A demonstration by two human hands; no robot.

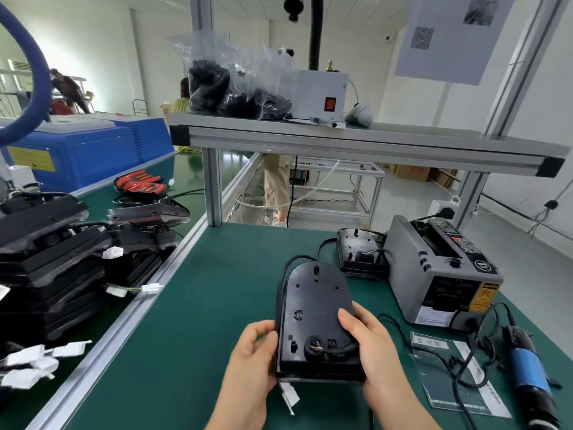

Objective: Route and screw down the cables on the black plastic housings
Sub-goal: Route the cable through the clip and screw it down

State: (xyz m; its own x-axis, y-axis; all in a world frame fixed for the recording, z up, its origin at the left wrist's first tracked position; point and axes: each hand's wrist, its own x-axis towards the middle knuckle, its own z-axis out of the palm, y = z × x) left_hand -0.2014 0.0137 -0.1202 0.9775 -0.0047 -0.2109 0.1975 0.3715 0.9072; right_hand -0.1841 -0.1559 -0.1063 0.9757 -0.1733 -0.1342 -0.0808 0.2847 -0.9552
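Observation:
A black plastic housing is held flat side up above the green mat, rounded end pointing away from me. My left hand grips its near left edge. My right hand grips the near right edge, thumb lying on the top face. A black sheathed cable leaves a round hole near the housing's near end and bends toward the right; coloured wires show in the hole. The cable also loops round the far left side. A white connector tag hangs under the near edge.
A second black housing lies beside a grey tape dispenser at the right. An electric screwdriver with a blue band lies at the near right on a plastic sheet. Stacked housings fill the left bench. An overhead shelf holds bags.

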